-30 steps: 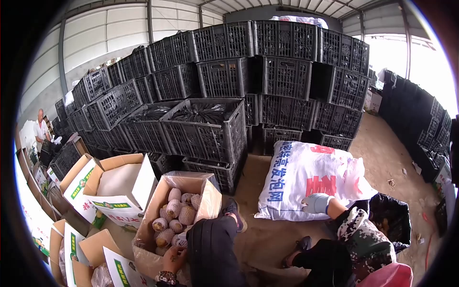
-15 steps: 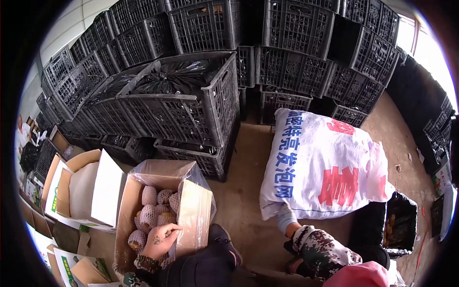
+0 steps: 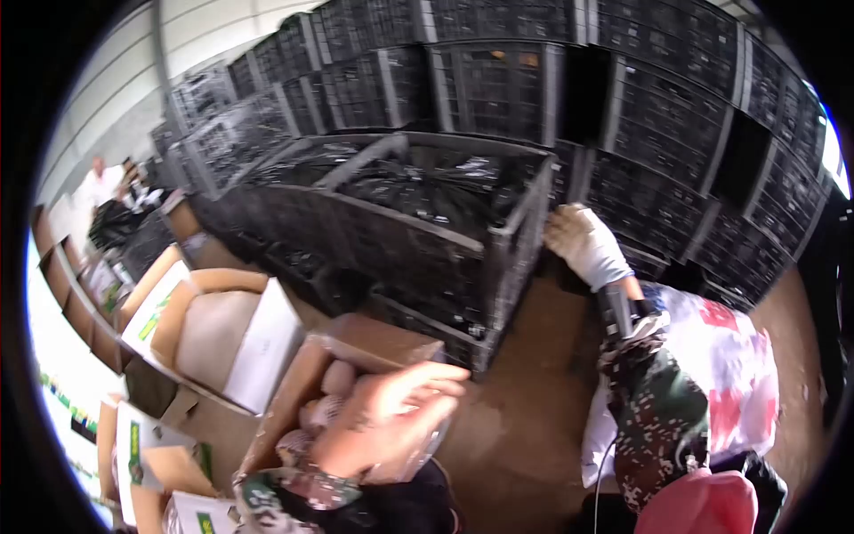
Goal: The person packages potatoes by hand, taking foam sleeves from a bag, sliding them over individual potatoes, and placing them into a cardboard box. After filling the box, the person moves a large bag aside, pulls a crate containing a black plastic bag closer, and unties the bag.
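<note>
My bare left hand (image 3: 391, 418) is raised over a plastic-lined cardboard box (image 3: 378, 340), its fingers stretched towards the right and a little blurred. Below and behind it lie several round fruits in foam net sleeves (image 3: 338, 378); the hand hides part of them. My right hand (image 3: 587, 245), in a white glove, is lifted near the corner of a black plastic crate (image 3: 525, 209). Its fingers are blurred and partly turned away, so I cannot make out their grip. Under my right arm lies a white woven sack (image 3: 743, 374) with red print.
Black crates (image 3: 667, 116) are stacked along the back. Open cartons (image 3: 267, 347) stand to the left, with another carton (image 3: 165, 472) nearer. A person (image 3: 102, 182) is in the far left background. Black plastic bags (image 3: 436, 182) fill the crate ahead.
My right hand has left the sack's edge and risen forward to the crate corner. My left hand has lifted off the box flap, its fingers opening. The view has turned left and up.
</note>
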{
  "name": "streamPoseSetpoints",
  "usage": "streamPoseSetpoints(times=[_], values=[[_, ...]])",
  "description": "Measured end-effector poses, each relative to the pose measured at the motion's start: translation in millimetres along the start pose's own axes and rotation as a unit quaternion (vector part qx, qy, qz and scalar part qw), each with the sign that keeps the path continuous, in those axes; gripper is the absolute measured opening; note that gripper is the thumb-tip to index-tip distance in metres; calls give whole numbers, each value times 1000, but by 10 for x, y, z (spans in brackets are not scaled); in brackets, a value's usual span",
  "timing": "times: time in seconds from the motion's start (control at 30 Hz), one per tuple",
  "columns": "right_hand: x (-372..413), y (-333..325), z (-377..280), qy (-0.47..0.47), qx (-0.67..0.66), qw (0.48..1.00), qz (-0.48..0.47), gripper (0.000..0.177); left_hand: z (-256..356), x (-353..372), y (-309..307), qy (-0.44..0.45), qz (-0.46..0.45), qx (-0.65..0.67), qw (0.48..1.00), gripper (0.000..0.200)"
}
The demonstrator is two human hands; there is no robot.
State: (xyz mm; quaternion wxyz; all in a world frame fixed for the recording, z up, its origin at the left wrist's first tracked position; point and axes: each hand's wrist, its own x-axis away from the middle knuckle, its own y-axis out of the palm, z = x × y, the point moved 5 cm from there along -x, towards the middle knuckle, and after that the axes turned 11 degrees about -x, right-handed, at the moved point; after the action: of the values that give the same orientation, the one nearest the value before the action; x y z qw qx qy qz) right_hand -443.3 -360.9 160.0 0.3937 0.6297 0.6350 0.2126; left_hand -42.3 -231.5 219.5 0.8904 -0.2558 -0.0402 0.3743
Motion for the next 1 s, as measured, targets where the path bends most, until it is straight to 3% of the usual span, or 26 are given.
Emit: streamPoseSetpoints(times=[0.03,0.1,0.17,0.23,0.3,0.37,0.43,0.57,0.6,0.77,0.9,0.93,0.97,1.0], values=[[-504,-195,-55,-19,3,994,-107,30,226,18,135,0,-5,-6,1000,30],[-842,-50,35,-3,37,988,151,25,396,41,403,68,15,-73,995,27],[-1183,-245,73,-11,94,977,191,27,448,68,610,18,6,-30,999,27],[-1366,-352,102,-2,137,956,259,22,421,103,590,110,50,-15,993,28],[-1333,-107,177,-7,119,954,276,23,-5,-117,960,3,39,-3,999,33],[-1377,-224,225,-24,101,955,278,12,-597,-413,1031,-49,110,63,991,55],[-1429,-409,224,-30,147,969,194,9,-973,-758,869,-149,173,101,968,67],[-1094,-66,255,-70,239,953,173,17,-1170,-1250,568,-234,308,181,904,84],[-1001,-31,301,-76,207,958,181,15,-1180,-1326,534,-254,333,203,885,87],[-44,485,493,-122,27,971,206,4,-1295,-1426,642,-213,413,245,851,79],[714,778,528,-170,35,953,248,10,-1094,-1127,662,-193,459,265,826,71],[875,838,502,-169,41,951,255,11,-1013,-986,708,-213,498,274,795,68],[1035,880,454,-175,47,947,265,11,-1112,-903,738,-206,504,270,794,69],[1194,897,407,-178,57,944,273,10,-1342,-911,842,-215,460,359,783,70]])
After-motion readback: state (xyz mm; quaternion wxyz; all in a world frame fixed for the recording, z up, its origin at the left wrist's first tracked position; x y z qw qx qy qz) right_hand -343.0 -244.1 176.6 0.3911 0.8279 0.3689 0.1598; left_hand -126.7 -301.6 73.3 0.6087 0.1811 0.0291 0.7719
